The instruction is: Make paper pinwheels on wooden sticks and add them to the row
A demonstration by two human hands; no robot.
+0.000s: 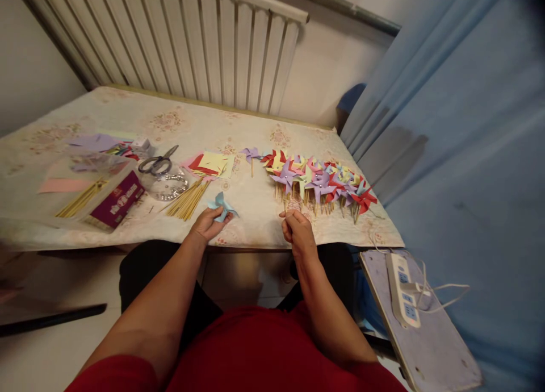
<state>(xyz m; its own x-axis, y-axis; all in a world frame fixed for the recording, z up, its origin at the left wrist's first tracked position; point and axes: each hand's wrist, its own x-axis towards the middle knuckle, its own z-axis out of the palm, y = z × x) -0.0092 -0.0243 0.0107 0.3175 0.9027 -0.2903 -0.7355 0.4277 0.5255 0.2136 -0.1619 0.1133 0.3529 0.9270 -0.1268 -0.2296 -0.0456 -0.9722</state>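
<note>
My left hand pinches a light blue folded paper pinwheel just above the table's front edge. My right hand is closed in a pinch beside it, holding something too small to make out. A bundle of bamboo sticks lies just left of my left hand. A pile of finished coloured pinwheels on sticks lies beyond my right hand, with a single purple pinwheel to its left.
The table has a floral cloth. On it lie scissors, a clear round dish, coloured paper squares, a purple box and more sticks. A power strip rests on a board at right. A radiator stands behind.
</note>
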